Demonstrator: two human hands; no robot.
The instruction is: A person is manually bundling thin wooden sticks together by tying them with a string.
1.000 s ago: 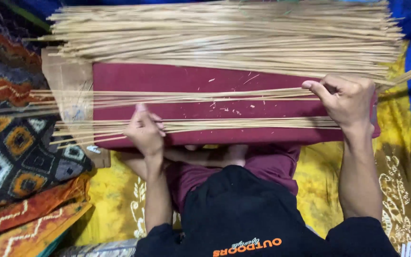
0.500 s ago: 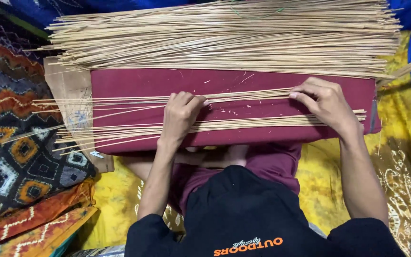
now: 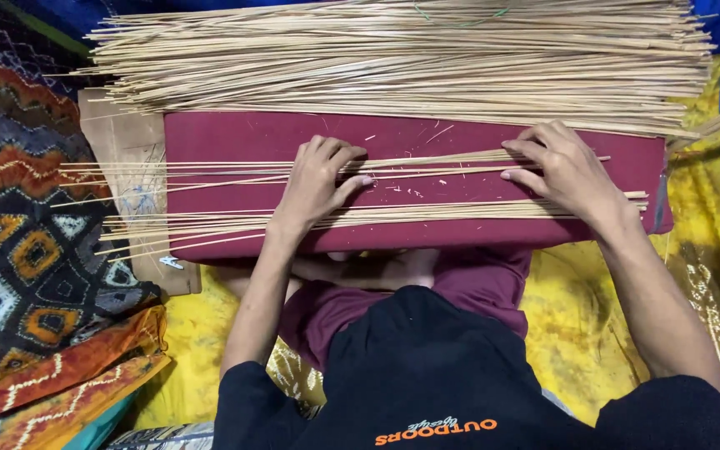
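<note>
The left hand (image 3: pixel 317 185) lies palm-down, fingers loosely spread, clasping nothing, its fingertips pressing a thin row of pale, straight sticks (image 3: pixel 427 162) on the smooth maroon board (image 3: pixel 235 137). The right hand (image 3: pixel 568 171), likewise flat and unclenched, rests on the same row toward its far end. Beneath both wrists runs a second, denser band of sticks (image 3: pixel 460 212). Beyond the fingertips lies a thick, loose heap of sticks (image 3: pixel 410 58).
</note>
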